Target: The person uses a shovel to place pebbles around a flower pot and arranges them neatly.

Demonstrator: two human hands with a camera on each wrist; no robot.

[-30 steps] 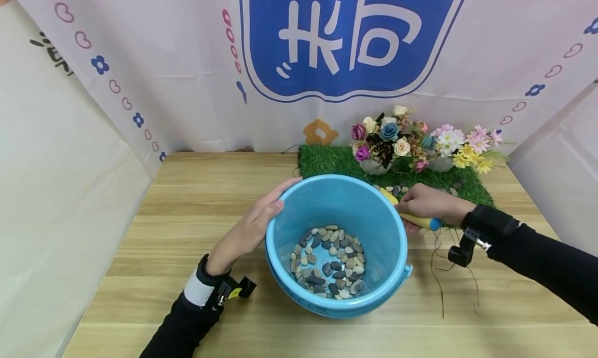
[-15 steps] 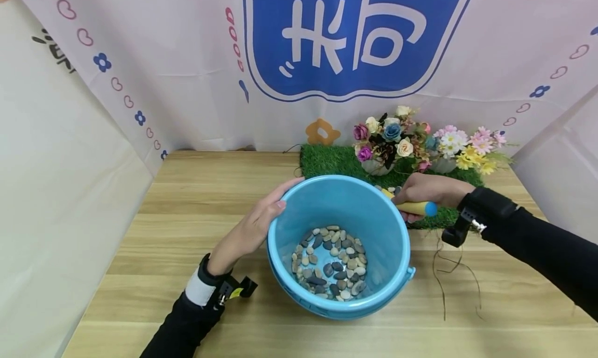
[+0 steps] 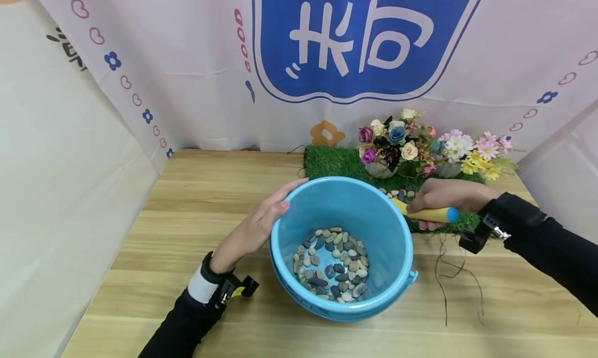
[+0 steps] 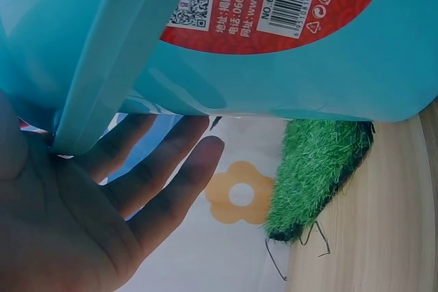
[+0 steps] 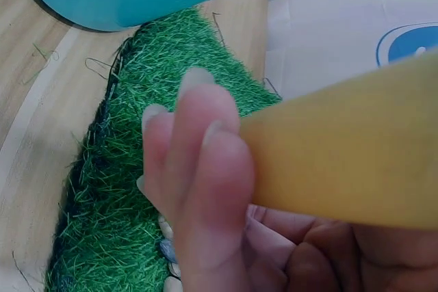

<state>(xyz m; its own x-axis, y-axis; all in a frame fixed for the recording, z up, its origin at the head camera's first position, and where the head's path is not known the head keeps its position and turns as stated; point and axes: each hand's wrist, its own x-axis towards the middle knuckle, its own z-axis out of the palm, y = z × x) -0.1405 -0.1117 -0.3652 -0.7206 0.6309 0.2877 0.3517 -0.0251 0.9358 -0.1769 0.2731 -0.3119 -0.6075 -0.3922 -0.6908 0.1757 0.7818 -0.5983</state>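
A light-blue bucket (image 3: 394, 290) stands on the wooden table, tilted towards me in the head view. Several grey, tan and white pebbles (image 3: 353, 267) lie on its bottom. My left hand (image 3: 254, 225) rests against its left side with fingers extended along the outside; in the left wrist view the bucket's handle (image 4: 123, 52) passes beside the fingers. To the right of the bucket, my right hand (image 3: 444, 194) grips the yellow handle (image 3: 432, 215) of a tool with a blue end. The tool's far end is hidden behind the bucket.
Behind the bucket lies an artificial grass mat (image 3: 329, 163) carrying two pots of flowers (image 3: 397, 137) and several more pebbles (image 3: 403, 193). Loose dark threads (image 3: 444, 280) trail over the table (image 3: 210, 192) at right. A printed cloth (image 3: 201, 88) hangs behind.
My right hand has lifted with the yellow-handled tool, then shifted right, and more mat pebbles show. The head view has turned slightly left. My left hand stays at the bucket.
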